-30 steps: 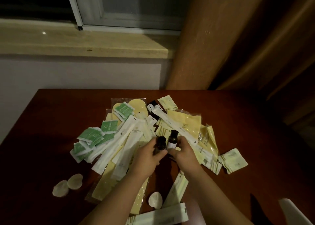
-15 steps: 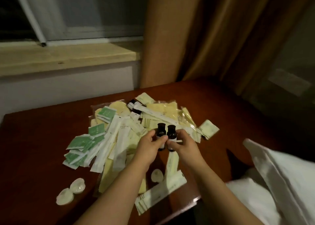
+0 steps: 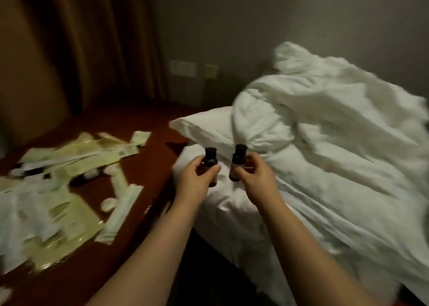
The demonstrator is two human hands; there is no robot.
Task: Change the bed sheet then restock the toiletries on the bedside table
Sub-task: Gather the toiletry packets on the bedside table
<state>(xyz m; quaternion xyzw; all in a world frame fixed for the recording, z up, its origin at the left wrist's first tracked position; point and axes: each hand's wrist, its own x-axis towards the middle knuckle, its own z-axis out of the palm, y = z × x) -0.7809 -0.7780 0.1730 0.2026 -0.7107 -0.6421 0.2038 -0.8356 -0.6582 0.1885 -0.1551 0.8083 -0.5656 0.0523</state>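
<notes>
My left hand [image 3: 197, 178] grips a small dark bottle [image 3: 210, 158] with a black cap, held upright. In my right hand [image 3: 254, 177] is a second small dark bottle [image 3: 238, 158] of the same kind, also upright. Both bottles hang in the air above the bed's near corner, a short gap between them. A heap of pale green and white toiletry packets [image 3: 58, 189] lies spread on the dark red wooden table [image 3: 151, 148] to the left. The bed [image 3: 325, 189] on the right carries a crumpled white duvet and a white pillow [image 3: 204, 124].
Brown curtains [image 3: 81, 45] hang behind the table. Wall sockets [image 3: 183, 67] sit on the grey wall between curtain and bed. A few small round white items [image 3: 108, 204] lie among the packets. A dark gap [image 3: 185, 247] separates table edge and bed.
The view has swung right from the table to the bed. Both hands lifted the two bottles off the packet pile and carried them right, over the bed corner, moving slightly apart.
</notes>
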